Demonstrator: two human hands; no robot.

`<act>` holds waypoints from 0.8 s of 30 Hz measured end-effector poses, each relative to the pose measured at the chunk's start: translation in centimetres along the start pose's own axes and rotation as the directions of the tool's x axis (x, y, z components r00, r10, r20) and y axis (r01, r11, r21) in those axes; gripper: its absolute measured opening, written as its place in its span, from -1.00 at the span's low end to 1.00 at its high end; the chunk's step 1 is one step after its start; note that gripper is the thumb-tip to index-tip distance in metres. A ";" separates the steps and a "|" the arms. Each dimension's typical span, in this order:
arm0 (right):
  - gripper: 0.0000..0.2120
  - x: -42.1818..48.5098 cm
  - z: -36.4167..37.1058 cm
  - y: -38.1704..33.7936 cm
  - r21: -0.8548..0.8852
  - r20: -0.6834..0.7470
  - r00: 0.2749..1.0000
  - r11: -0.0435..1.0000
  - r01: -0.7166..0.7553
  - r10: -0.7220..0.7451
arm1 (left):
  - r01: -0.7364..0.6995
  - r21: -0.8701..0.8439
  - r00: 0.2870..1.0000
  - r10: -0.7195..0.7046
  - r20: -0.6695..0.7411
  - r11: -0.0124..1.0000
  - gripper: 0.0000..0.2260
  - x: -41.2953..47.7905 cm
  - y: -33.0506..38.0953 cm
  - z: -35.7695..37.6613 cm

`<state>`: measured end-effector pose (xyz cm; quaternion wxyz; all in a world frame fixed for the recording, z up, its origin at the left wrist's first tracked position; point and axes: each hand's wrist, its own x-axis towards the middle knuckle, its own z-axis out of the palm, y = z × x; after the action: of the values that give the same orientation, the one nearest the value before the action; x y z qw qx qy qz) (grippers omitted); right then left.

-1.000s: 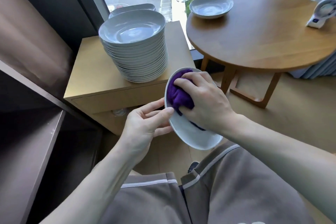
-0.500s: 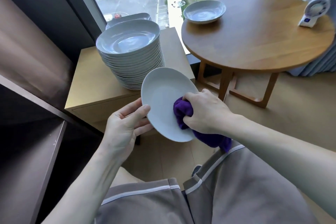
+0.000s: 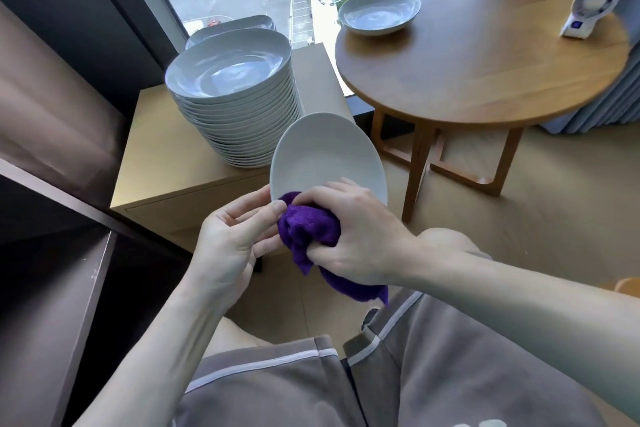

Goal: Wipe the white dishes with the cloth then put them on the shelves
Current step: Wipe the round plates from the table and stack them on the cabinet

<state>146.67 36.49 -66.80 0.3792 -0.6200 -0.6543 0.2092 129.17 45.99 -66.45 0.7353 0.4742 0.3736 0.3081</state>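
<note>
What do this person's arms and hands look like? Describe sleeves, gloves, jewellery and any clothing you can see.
Both forearms are bare: no sleeves show. The left hand and right hand wear no gloves, rings or watch. Below them are grey shorts with a white stripe.

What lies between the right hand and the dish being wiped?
The purple cloth, bunched in the right hand, pressed against the white dish; head view.

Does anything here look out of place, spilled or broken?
Nothing is spilled or visibly broken. One white dish sits alone on the round table, apart from the tall stack on the wooden cabinet.
</note>
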 end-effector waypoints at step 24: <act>-0.62 1.3 -1.2 2.6 -0.424 -0.010 0.939 0.849 -0.315 0.343 | -0.001 0.078 0.991 0.012 -0.134 0.997 -0.63 -0.2 1.2 -1.3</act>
<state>149.35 37.87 -67.63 0.1740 -0.7822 -0.5802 0.1459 127.86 46.84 -65.58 0.6882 0.4819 0.4326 0.3271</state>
